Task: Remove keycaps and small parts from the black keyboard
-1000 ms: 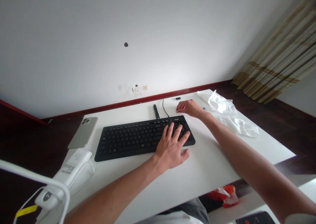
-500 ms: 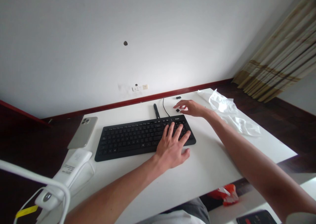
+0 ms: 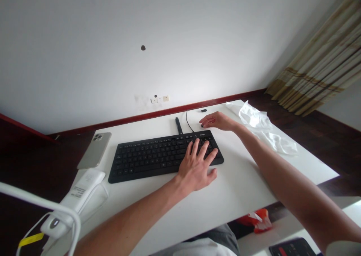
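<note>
- While my left hand [image 3: 196, 169] lies palm down over the right end of the keyboard [image 3: 152, 160], its fingers are fanned apart and seem to rest on the keys; that grip is spread wide and clasps nothing.
- The keyboard sits flat on the white worktop [image 3: 231, 188], slightly aslant, its cord [image 3: 189, 123] running off toward the far edge.
- I judge it light for its length and fairly stiff, with smooth plastic that could slide under a push; the long edges look like the sound place to take hold, clear of the keys.
- Just beyond its far right corner is a small dark piece [image 3: 202, 126], right at the fingertips of my right hand [image 3: 218, 121].
- That piece looks hard and very light, easy to nudge away, so I would pinch it by its sides with thumb and forefinger.
- My right grip is curled low over it, and I cannot tell whether the fingers have closed on it or only hover beside it.
- My left arm comes in from the lower left, wrist nearly straight; my right arm reaches farther, slanting in from the lower right, with the hand turned inward.
</note>
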### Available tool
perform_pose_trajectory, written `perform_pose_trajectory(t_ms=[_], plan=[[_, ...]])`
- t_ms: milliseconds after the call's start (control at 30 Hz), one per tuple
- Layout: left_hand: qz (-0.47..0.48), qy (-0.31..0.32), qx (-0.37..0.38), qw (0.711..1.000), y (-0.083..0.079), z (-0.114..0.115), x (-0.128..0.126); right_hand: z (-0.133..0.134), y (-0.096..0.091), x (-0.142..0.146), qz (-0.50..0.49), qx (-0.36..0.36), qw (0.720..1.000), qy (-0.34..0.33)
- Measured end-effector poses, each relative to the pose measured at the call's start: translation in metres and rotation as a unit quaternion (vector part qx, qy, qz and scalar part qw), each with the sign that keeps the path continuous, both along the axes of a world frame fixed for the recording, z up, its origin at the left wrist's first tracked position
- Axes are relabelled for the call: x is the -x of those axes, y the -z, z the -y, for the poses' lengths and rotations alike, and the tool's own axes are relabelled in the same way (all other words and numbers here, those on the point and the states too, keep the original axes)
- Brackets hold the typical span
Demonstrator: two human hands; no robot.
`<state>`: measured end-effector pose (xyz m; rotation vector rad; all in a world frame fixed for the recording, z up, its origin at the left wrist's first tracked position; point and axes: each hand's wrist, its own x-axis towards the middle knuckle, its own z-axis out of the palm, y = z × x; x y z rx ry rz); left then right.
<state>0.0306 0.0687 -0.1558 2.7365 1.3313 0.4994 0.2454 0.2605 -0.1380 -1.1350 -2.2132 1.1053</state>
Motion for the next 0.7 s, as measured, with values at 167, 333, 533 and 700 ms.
perform_pose_trajectory(t_ms=[167,333,533,700], plan=[[0.002,-0.004,-0.005,1.000,0.000,0.000,0.000,0.003,-0.007,0.001,-0.038,0.085,0.996,-0.018],[0.000,-0.003,-0.006,1.000,0.000,0.000,0.000,0.005,-0.011,0.002,-0.062,0.112,0.991,-0.028],[0.002,-0.002,-0.004,1.000,0.000,0.000,-0.001,0.012,-0.019,0.004,-0.055,0.151,0.984,-0.074],[-0.001,-0.012,-0.006,1.000,-0.002,0.004,-0.002,0.018,-0.027,0.009,-0.024,0.135,0.985,-0.104]])
